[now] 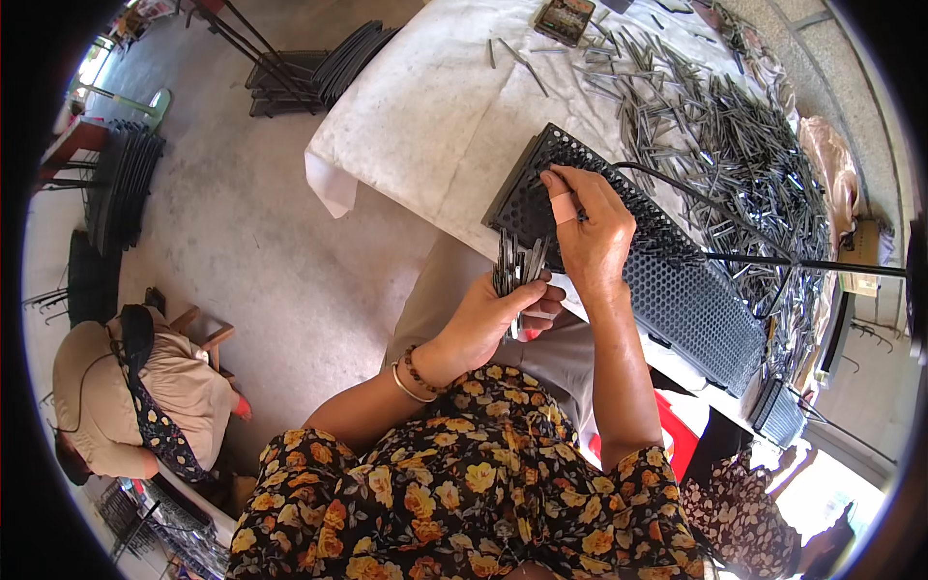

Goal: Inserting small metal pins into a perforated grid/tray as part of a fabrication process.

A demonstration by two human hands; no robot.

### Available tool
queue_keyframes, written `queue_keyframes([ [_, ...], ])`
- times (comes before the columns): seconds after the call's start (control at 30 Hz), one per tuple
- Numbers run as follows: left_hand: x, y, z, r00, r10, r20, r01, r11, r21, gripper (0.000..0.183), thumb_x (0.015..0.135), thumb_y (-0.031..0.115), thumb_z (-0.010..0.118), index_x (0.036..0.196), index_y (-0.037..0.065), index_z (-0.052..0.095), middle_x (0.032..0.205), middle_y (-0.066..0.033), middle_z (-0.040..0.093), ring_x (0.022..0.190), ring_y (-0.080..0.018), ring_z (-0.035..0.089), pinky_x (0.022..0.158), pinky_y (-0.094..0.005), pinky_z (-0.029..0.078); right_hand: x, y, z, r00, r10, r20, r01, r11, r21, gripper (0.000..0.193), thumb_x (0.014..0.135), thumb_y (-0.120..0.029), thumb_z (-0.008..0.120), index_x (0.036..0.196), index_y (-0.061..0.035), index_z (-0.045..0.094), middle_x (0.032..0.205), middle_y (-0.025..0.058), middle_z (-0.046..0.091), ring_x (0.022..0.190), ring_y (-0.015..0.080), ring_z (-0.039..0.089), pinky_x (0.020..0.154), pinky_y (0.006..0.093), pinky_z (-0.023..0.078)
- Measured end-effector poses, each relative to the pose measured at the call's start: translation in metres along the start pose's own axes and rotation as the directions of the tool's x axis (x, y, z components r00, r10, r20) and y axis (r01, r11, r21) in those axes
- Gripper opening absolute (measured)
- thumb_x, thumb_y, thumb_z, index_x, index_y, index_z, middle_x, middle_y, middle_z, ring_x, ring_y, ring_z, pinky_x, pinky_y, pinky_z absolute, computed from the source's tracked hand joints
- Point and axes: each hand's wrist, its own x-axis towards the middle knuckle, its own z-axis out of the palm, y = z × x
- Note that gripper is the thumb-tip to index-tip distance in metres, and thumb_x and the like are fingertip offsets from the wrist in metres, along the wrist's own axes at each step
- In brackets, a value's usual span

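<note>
The black perforated tray [696, 309] stretches from one to four o'clock. My right hand [596, 227] is over it at two, fingers curled toward the thumb; I can't tell whether they pinch anything. Toward its eight o'clock, my left hand [486, 316] closes around thin dark strips [507, 263].

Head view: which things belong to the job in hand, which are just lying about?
Likely in the job:
dark strips in the left hand
perforated black tray at the right hand
loose strip pile on the white cloth

Likely just lying about:
small dark box on the cloth
stacked black panels, upper left
red object, mostly hidden
</note>
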Motion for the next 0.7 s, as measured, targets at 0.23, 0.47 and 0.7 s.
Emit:
queue_keyframes([
  [0.23,-0.0035,0.0013,0.0048,0.999,-0.036,-0.024,0.036,0.999,0.018,0.02,0.093,0.016,0.057,0.103,0.0,0.063,0.095,-0.0089,0.067,0.085,-0.0144,0.064,0.07,-0.0289,0.055,-0.0045,-0.0004,0.0073,0.997,0.066,0.042,-0.069,0.993,0.095,0.011,0.081,-0.009,0.068,0.089,-0.0014,0.067,0.083,0.0115,0.066,0.07,0.0299,0.063,0.063,0.0354,0.05],
  [0.47,-0.002,-0.0003,0.0065,0.999,-0.039,-0.005,0.039,0.999,0.012,0.02,0.093,0.016,0.057,0.104,0.001,0.062,0.095,-0.0088,0.067,0.085,-0.0146,0.064,0.07,-0.0292,0.054,-0.005,0.008,0.0097,0.998,-0.014,0.062,0.01,0.998,0.057,0.014,0.08,-0.007,0.07,0.093,-0.0015,0.069,0.087,0.0083,0.065,0.06,0.0149,0.056,0.055,0.0253,0.045],
  [0.7,-0.0007,0.007,0.0071,0.999,-0.042,0.009,0.042,0.999,0.03,0.024,0.094,0.021,0.056,0.105,0.001,0.061,0.095,-0.0093,0.067,0.085,-0.0148,0.064,0.068,-0.0291,0.053,-0.0033,0.0005,0.0025,0.994,0.092,0.066,-0.093,0.996,0.017,0.012,0.08,-0.013,0.07,0.088,-0.0053,0.069,0.086,0.0067,0.061,0.068,0.027,0.063,0.059,0.0345,0.049],
])
